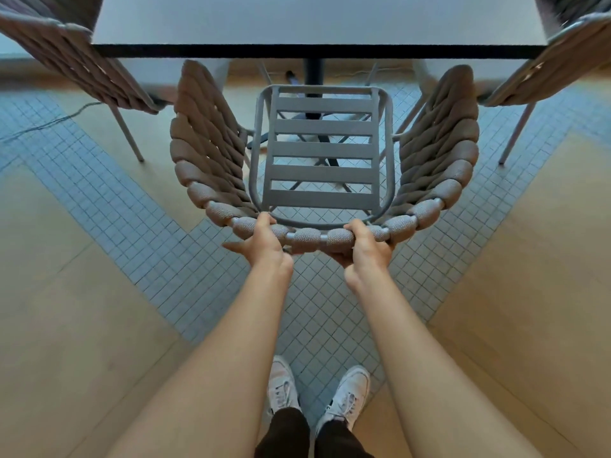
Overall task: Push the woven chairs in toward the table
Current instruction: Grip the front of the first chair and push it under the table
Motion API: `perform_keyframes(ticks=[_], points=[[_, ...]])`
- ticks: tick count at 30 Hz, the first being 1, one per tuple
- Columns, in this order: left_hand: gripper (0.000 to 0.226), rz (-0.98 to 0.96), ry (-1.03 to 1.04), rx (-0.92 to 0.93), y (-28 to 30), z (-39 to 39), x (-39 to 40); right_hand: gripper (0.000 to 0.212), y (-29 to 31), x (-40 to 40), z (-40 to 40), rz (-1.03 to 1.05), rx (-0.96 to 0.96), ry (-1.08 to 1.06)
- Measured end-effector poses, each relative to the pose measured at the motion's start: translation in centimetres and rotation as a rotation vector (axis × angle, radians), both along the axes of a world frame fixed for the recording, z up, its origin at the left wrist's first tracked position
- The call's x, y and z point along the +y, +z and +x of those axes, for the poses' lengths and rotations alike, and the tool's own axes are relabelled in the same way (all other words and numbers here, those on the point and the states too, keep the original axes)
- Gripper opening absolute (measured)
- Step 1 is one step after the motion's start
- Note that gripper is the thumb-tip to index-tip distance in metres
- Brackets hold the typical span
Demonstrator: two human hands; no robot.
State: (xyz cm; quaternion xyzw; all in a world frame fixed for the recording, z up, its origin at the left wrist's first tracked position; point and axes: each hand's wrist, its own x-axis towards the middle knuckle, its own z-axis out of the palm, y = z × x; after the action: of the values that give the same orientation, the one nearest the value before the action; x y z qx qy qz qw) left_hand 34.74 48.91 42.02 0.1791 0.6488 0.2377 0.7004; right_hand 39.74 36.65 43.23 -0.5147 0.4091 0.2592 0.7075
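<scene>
— Where the floor (82, 292) spreads out in pale wood with a band of small grey tiles, what stands on it?

— A grey table (317, 21) with a dark edge fills the top of the view, on a dark centre post. Facing it is the woven chair (324, 153), its slatted seat front just under the table edge, its thick rope-wrapped back curving toward the person.

— Any other chairs?

— Two more: a left chair (66, 61) and a right chair (542, 74), one at each table corner, angled in.

— And the hands?

— Both rest on the top rail of the chair back. The left hand (264, 242) has its fingers closed over the rail, thumb out to the side. The right hand (367, 249) grips the rail close beside it, fingers curled over.

— Anything lower down?

— White shoes (317, 391) on the tiles, and a thin cable (49, 122) trailing at far left.
</scene>
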Motion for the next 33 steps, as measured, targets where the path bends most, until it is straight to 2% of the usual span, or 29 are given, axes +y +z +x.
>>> perform_keyframes(ticks=[3, 6, 14, 19, 23, 27, 29, 31, 33], points=[[0.076, 0.027, 0.026, -0.052, 0.9, 0.0, 0.2, 0.022, 0.1, -0.4, 0.1, -0.006, -0.04, 0.034], [0.063, 0.027, 0.029, -0.057, 1.3, -0.2, -0.1, 0.019, -0.1, -0.6, 0.1, 0.011, -0.059, 0.05], [0.063, 0.005, 0.034, -0.052, 1.1, -0.9, -0.5, 0.017, -0.6, -1.4, 0.2, 0.021, -0.088, 0.123], [0.057, 0.002, 0.021, -0.05, 1.1, 0.2, -0.6, 0.031, -0.4, -1.3, 1.3, 0.006, -0.093, 0.113], [0.056, -0.003, 0.013, -0.06, 0.9, 0.0, -0.6, 0.024, -0.1, -1.2, 0.9, 0.017, -0.077, 0.097], [0.044, 0.011, 0.011, -0.061, 0.8, -0.4, -0.2, 0.024, 0.1, -0.7, 0.2, 0.033, -0.069, 0.079], [0.041, 0.022, -0.006, -0.065, 0.6, -0.7, -0.1, 0.032, 0.0, -0.7, 0.0, 0.034, -0.071, 0.071], [0.043, 0.059, -0.085, -0.089, 0.3, -1.4, 0.1, 0.041, -0.1, -1.0, -0.2, 0.03, -0.075, 0.089], [0.053, 0.126, -0.316, -0.098, 0.2, -2.8, 0.0, 0.046, 0.1, -1.8, -0.6, -0.003, -0.09, 0.219]])
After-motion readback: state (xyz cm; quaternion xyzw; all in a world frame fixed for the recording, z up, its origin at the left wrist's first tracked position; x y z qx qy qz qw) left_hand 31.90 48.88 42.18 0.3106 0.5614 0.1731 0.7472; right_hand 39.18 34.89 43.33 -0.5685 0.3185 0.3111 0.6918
